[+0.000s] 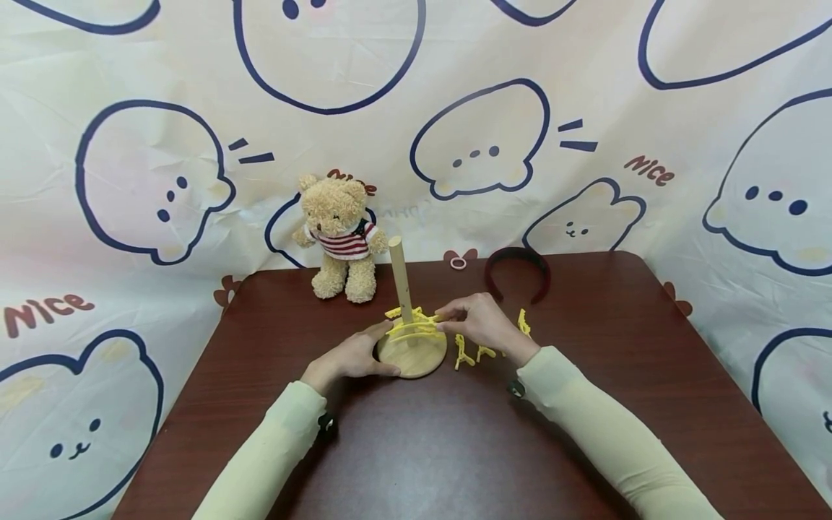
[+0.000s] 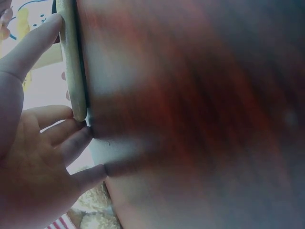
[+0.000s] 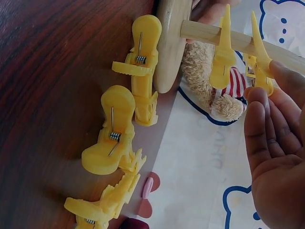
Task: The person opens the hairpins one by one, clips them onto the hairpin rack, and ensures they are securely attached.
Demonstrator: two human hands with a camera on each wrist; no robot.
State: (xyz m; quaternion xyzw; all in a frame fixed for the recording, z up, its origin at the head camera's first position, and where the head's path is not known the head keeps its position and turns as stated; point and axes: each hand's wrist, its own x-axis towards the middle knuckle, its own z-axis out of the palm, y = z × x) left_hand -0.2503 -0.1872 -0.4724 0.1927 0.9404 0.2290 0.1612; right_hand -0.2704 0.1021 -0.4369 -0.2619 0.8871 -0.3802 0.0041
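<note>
A wooden stand has a round base and an upright post. My left hand holds the base's left edge, thumb in front and fingers behind. The left wrist view shows that thumb and fingertips against the base's rim. My right hand pinches a yellow spring clip by the post, between thumb and fingers. A second yellow clip sits beside it at the post; other yellow pieces there partly hide one another, so how each is fixed I cannot tell.
Several loose yellow clips lie on the brown table, right of the stand. Behind stand a teddy bear in a striped shirt, and a dark red headband. A patterned cloth hangs at the table's back edge.
</note>
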